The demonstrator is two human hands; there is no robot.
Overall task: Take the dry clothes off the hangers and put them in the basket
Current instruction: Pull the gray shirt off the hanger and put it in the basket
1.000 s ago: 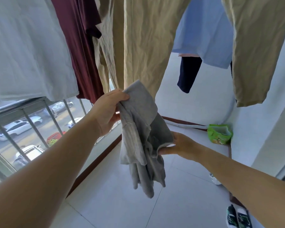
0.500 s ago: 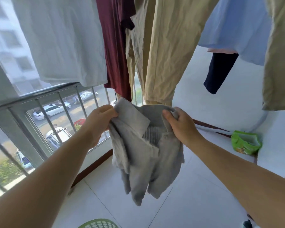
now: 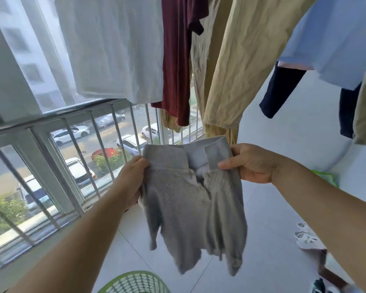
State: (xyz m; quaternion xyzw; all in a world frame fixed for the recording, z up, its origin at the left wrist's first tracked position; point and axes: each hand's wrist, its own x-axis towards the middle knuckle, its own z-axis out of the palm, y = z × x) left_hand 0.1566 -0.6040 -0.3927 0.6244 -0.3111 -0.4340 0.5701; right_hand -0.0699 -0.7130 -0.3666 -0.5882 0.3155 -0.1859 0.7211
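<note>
A grey ribbed garment (image 3: pixel 190 199) hangs spread between my hands at mid-frame, its waistband held level. My left hand (image 3: pixel 133 180) grips the band's left end. My right hand (image 3: pixel 249 163) pinches the right end, thumb on the front of the cloth. The green perforated basket (image 3: pixel 135 282) shows only its rim at the bottom edge, below and slightly left of the garment. Above hang a white shirt (image 3: pixel 112 47), a maroon top (image 3: pixel 178 60), beige trousers (image 3: pixel 241 66), a light blue shirt (image 3: pixel 334 39) and a navy piece (image 3: pixel 279 89). Their hangers are out of view.
A metal balcony railing (image 3: pixel 57 117) and window run along the left, with a street and cars below. The floor is white tile. A green bag (image 3: pixel 328 178) lies by the far wall at right. Shoes (image 3: pixel 306 235) lie on the floor at the right edge.
My hands have moved apart and stretched the grey garment out flat by its waistband. The view has turned left and downward, bringing more of the basket rim into sight.
</note>
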